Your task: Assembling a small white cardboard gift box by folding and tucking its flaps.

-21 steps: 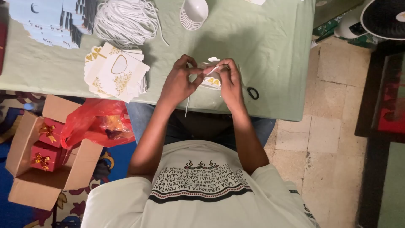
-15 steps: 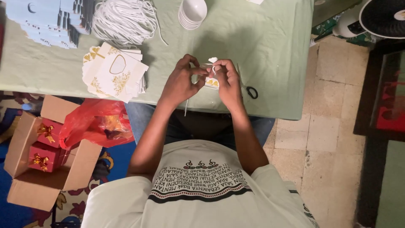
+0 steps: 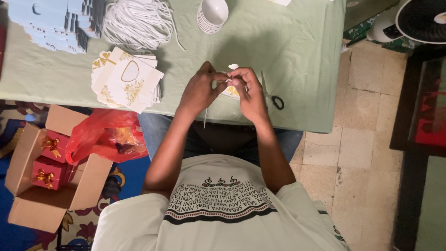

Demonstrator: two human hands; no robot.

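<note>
Left hand and right hand, seemingly pinching white cord

The left hand and right hand meet over the table. Scissors lie just right of them; flat cartons left; cord coil and cups beyond.

A pale green cloth was seen over the table. White cord and white cups lay far left, with white flat cartons printed in gold nearer. Red boxes with gold bows sat in a brown carton beside a red bag. Black-handled scissors lay right.
</note>
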